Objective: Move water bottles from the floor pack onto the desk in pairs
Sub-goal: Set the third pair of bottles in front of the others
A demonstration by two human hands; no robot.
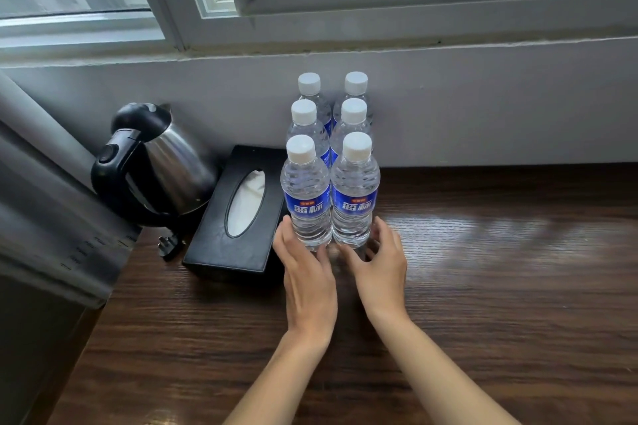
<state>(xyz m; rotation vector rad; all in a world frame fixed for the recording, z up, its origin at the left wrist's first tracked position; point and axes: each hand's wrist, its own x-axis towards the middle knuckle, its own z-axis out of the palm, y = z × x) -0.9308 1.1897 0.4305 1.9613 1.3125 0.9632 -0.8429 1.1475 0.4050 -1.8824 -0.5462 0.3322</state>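
Several clear water bottles with white caps and blue labels stand upright on the dark wooden desk [483, 286], in two columns running back to the wall. The front left bottle [305, 197] and the front right bottle [355, 193] stand side by side, touching. My left hand [307, 272] lies just before the left bottle's base, thumb at its left side, fingers spread. My right hand [379, 266] curves loosely around the right bottle's base from the right. Neither hand grips a bottle. The floor pack is out of view.
A black tissue box [238, 217] lies directly left of the bottles. Behind it stands a steel electric kettle [155, 162], its plug [169, 245] on the desk. A grey curtain [45, 200] hangs at the left edge. The wall and window sill run behind.
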